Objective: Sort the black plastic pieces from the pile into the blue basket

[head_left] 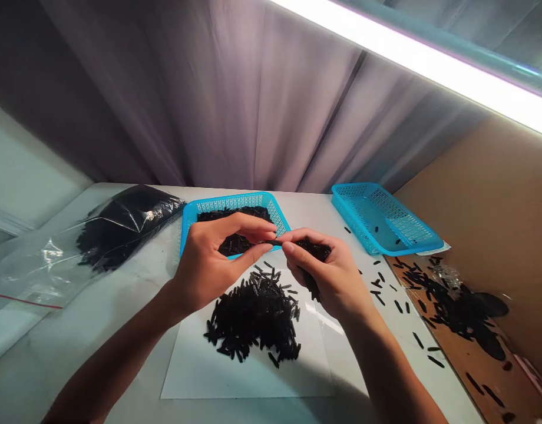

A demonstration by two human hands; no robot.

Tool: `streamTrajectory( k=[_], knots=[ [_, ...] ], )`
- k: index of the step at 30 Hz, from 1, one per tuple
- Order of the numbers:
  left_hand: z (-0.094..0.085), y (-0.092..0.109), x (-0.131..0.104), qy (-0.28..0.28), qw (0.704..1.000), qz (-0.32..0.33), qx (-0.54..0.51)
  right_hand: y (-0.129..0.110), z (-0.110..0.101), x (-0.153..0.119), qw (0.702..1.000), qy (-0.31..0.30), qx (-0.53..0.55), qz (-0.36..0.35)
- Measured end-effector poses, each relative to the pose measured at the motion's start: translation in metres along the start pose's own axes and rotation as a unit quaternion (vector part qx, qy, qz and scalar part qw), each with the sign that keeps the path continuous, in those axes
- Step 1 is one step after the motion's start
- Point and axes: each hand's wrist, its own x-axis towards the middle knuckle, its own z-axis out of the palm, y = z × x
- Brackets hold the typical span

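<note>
My left hand (pixel 213 253) is raised over the worktop, its thumb and fingertips closed about one end of a small, slim black piece (pixel 275 242). The thumb and forefinger of my right hand (pixel 337 271) pinch the piece's other end. In the palm and curled fingers of that hand sits a bunch of similar black pieces (pixel 314 250). Below both hands, a loose heap of black pieces (pixel 255 315) lies on a white sheet (pixel 248 383). Right behind my hands stands a blue basket (pixel 189 227) filled with more black pieces, partly hidden by my left hand.
A clear plastic bag (pixel 50 253) with black contents lies on the left. At back right stands another blue basket (pixel 363 227) with a few pieces in it. Scattered pieces (pixel 377 294) and a brown board (pixel 465 359) are on the right. A bright tube light (pixel 412 53) hangs above.
</note>
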Motion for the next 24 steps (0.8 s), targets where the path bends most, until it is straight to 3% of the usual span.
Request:
streamTrajectory(
  k=[14, 19, 24],
  knots=[
    [0.0001, 0.0015, 0.0004, 0.014, 1.0, -0.015, -0.019, -0.0002, -0.0011, -0.0037, 1.0, 0.0, 0.007, -0.025],
    [0.0013, 0.0016, -0.0001, 0.022, 0.999, -0.019, -0.03, -0.0022, 0.0013, -0.0051, 0.997, -0.021, 0.069, 0.011],
    [0.0049, 0.0005, -0.0004, 0.039, 0.99, -0.053, -0.123, -0.0039, 0.0037, -0.0036, 0.983, -0.072, 0.158, 0.066]
  ],
)
